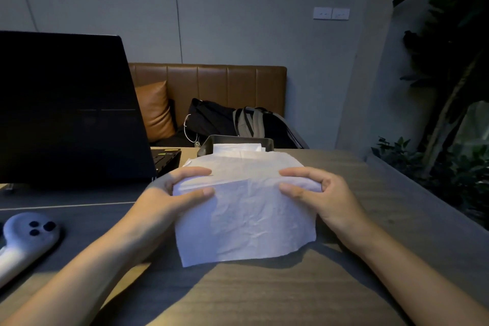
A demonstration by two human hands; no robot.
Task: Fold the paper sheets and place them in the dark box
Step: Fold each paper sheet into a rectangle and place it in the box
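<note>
A white crumpled paper sheet (246,217) is bent over on itself in front of me, its near half hanging down toward the table. My left hand (169,193) pinches the fold at its left end between thumb and fingers. My right hand (320,193) pinches the fold at its right end. Behind the sheet stands the dark box (267,143) at the table's far edge. White folded paper (238,148) shows inside it. The box's front wall is hidden by the sheet.
An open black laptop (66,108) fills the left side of the table. A grey handheld controller (23,241) lies at the near left. Beyond the table is a brown bench (211,82) with bags (238,122). Plants (449,140) stand at the right.
</note>
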